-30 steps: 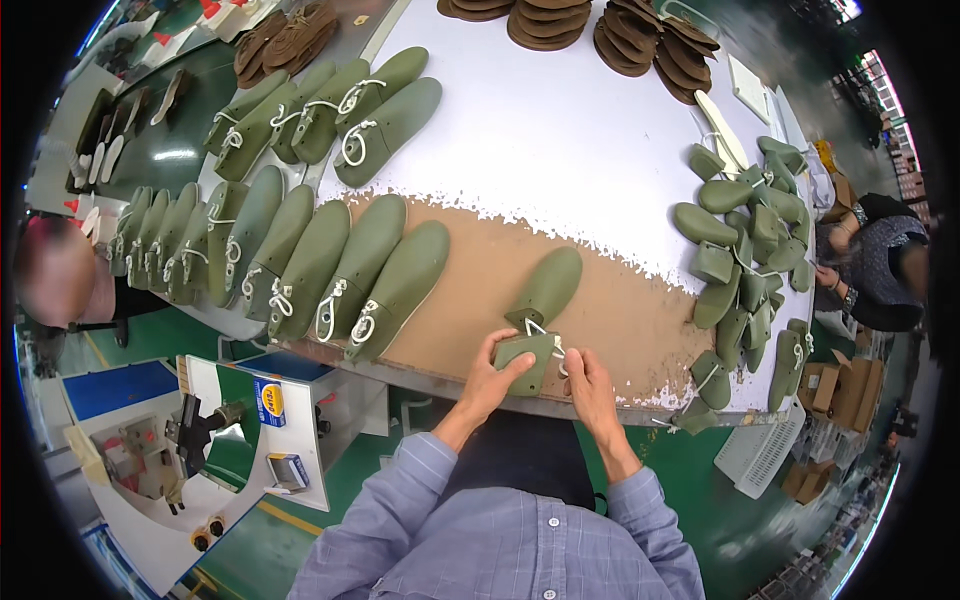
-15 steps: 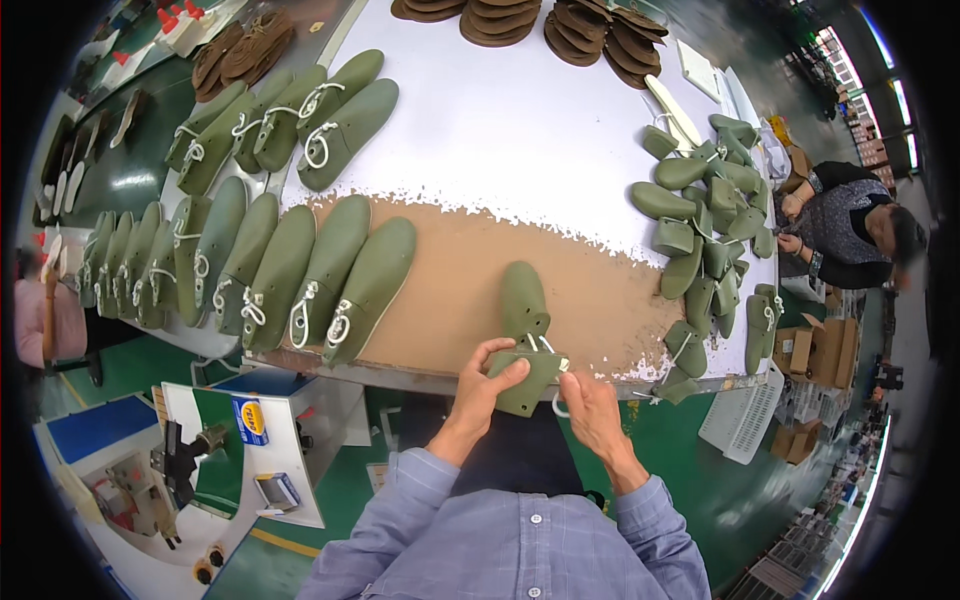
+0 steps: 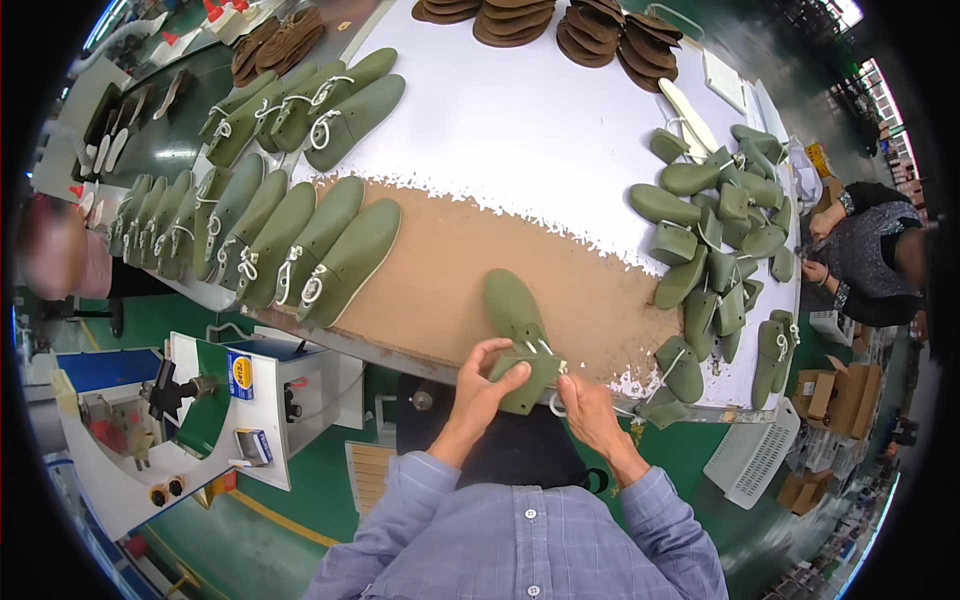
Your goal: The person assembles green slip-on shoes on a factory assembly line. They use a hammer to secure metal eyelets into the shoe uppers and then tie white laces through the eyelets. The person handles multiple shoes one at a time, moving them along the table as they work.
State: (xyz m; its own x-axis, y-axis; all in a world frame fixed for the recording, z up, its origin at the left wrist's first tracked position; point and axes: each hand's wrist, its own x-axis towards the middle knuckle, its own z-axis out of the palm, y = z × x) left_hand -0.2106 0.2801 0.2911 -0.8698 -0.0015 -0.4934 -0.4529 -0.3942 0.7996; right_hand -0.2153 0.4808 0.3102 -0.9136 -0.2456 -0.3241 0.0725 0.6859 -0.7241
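Observation:
A green shoe last rests toe-away at the table's near edge, its heel section angled down toward me and white links showing at the gap between the two sections. My left hand grips the heel section, with the thumb on top and fingers around its left side. Beside it, my right hand is closed on a white cord at the heel's right corner. What the right fingertips pinch there is partly hidden.
Rows of green lasts with tied white cords stand on the left. Loose lasts are heaped at the right. Brown stacked shoe parts lie at the far edge. A co-worker is beyond the right edge; another person is far left.
My view has turned a little, so the table edge slopes down to the right. The last's toe now tilts left. Both hands keep their grips.

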